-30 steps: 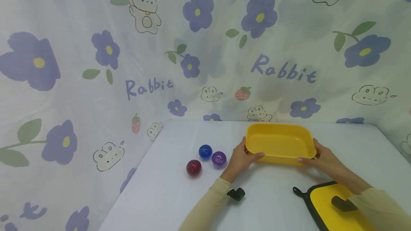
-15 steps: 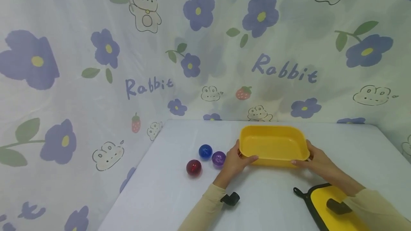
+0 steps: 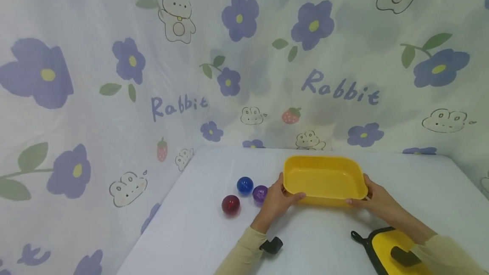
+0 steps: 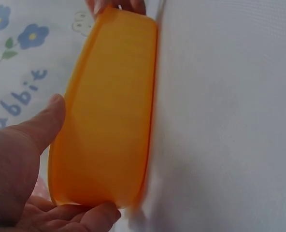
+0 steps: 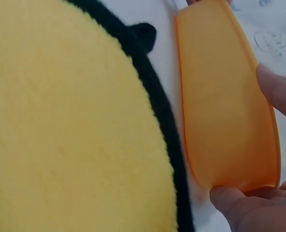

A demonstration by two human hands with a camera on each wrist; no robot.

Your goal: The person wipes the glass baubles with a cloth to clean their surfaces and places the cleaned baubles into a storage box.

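A yellow rectangular tray [image 3: 324, 178] is held at both short ends over the white table [image 3: 214, 232]. My left hand [image 3: 290, 189] grips its left end, thumb over the rim and fingers under the front edge. At the other end my right hand [image 3: 358, 190] grips the same way. The left wrist view shows the tray's outer wall [image 4: 109, 111] between the thumb and fingers of my left hand [image 4: 70, 164]. In the right wrist view the tray [image 5: 225, 96] is held by my right hand [image 5: 259, 145]. Whether the tray touches the table I cannot tell.
A blue ball [image 3: 244, 185], a purple ball [image 3: 259, 193] and a red ball [image 3: 231, 204] lie just left of my left hand. A yellow cloth with a black border [image 3: 386, 249] lies at the front right under my right forearm. A flowered curtain [image 3: 114, 96] hangs behind and to the left.
The tray has moved a little to the left, closer to the balls, with both hands still holding it. The balls and the cloth have stayed put.
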